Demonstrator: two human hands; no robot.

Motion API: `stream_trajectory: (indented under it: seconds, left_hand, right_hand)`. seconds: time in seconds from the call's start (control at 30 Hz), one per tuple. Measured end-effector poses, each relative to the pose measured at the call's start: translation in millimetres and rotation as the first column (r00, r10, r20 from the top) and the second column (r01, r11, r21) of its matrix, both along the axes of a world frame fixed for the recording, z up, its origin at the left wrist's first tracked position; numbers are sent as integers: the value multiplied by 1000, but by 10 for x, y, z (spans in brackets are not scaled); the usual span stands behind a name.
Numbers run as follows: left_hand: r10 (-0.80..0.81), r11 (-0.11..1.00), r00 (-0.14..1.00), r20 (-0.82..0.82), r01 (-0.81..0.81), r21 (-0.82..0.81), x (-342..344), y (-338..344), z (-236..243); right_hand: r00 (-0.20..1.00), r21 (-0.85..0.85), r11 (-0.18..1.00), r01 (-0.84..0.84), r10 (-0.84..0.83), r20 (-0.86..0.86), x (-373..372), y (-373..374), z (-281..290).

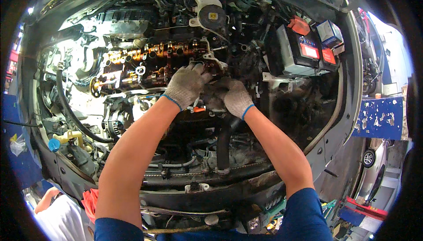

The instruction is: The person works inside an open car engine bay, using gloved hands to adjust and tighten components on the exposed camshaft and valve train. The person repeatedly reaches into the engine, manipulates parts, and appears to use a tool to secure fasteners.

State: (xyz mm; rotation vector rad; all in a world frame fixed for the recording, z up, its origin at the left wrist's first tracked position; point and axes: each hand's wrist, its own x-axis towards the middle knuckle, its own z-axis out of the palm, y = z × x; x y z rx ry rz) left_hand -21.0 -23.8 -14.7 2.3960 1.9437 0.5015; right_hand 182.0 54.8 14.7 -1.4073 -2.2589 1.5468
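My left hand (185, 87), in a grey knit glove with a blue cuff, reaches to the right end of the exposed cylinder head (132, 78), where bronze-stained camshafts and a toothed wheel (94, 87) show. Its fingers bend onto parts there that I cannot make out. My right hand (233, 95), gloved alike, is just right of it and lower, its darkened fingertips curled among dark parts and partly hidden. A small orange piece (198, 109) shows below and between the hands. A white reservoir with a round dark cap (213, 17) sits above them.
A battery (299, 49) with a small box (328, 33) sits right. A black hose (72, 113) curves down the left. The body edge (352, 87) surrounds the bay. A person in white (59, 219) is at lower left; a blue panel (379, 118) and silver car (372, 166) stand at right.
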Motion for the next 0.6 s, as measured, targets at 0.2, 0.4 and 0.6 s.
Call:
stream_trajectory:
  seconds: [0.2, 0.4, 0.6]
  left_hand:
    - [4, 965, 987, 162, 39, -261, 72, -361, 309]
    - [162, 930, 758, 632, 97, -355, 240, -722, 1036]
    - [316, 887, 767, 559, -29, -462, 459, -1315, 1490]
  right_hand:
    - [984, 90, 980, -175, 174, 26, 77, -218, 340]
    - [989, 69, 988, -139, 141, -31, 372, -539, 914]
    - [969, 129, 960, -248, 249, 11, 712, -851, 1372]
